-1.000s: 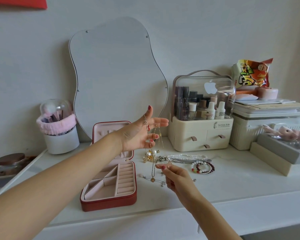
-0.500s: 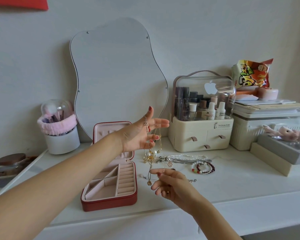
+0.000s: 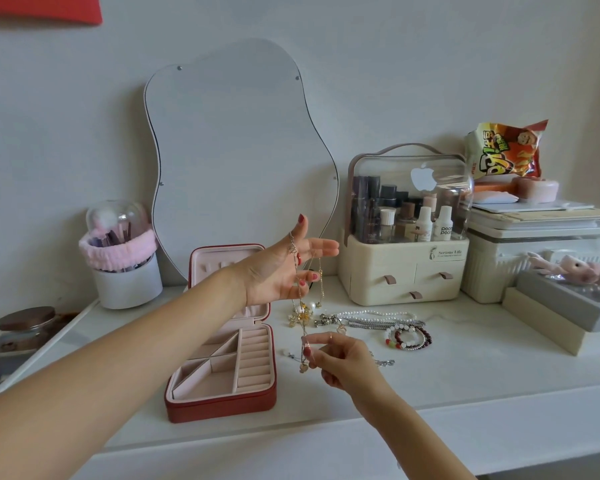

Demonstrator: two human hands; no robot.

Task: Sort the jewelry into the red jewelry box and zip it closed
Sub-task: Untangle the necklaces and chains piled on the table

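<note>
The left hand (image 3: 284, 268), fingers spread, has a thin gold necklace (image 3: 300, 306) draped over it, above and right of the open red jewelry box (image 3: 222, 403) on the desk (image 3: 465, 368). The right hand (image 3: 340, 362) pinches its lower end. Light, limp, tangle-prone: best held at both ends.

**Metal, velvet and clear plastic around the red jewelry box**

The red jewelry box (image 3: 222, 407) shows a grained, matt leather-like shell, pink velvety lining inside. Right of it hangs a thin gold metal chain (image 3: 300, 299), glinting. Further right, glossy white pearl strand (image 3: 374, 314) and polished beaded bracelets (image 3: 409, 338). Behind those, a cosmetics case (image 3: 406, 271): matt cream plastic, clear shiny dome. Left of the box, fluffy pink cloth band (image 3: 118, 249).
</note>
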